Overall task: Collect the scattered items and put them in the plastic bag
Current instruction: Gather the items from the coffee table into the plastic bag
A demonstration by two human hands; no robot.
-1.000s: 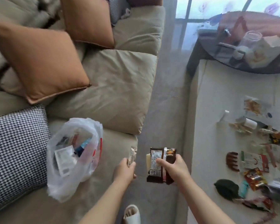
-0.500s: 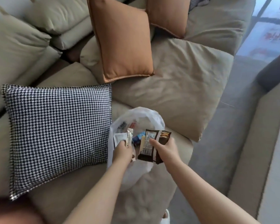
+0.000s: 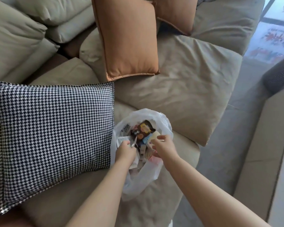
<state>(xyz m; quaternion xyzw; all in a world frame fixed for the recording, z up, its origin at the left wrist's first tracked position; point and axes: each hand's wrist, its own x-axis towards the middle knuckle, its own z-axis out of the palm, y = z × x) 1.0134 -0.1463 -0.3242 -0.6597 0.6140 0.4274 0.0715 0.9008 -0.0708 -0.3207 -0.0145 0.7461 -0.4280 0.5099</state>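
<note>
1. Plastic bag (image 3: pixel 138 179) is sitting open on the sofa seat (image 3: pixel 179 95), holding snack packets (image 3: pixel 143 130) just beyond the fingers.
2. Left hand (image 3: pixel 125 152) is pinching a thin wrapper (image 3: pixel 134 143) at the bag's mouth; right hand (image 3: pixel 162 146) is hovering, fingers loosely spread.
3. Label print on the bag is showing, unreadable.
4. Houndstooth cushion (image 3: pixel 54 136) is touching the bag's left side.

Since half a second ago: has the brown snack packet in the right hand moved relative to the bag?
Yes. The brown snack packet has left the right hand and gone down into the plastic bag, whose mouth it was held over before.
</note>
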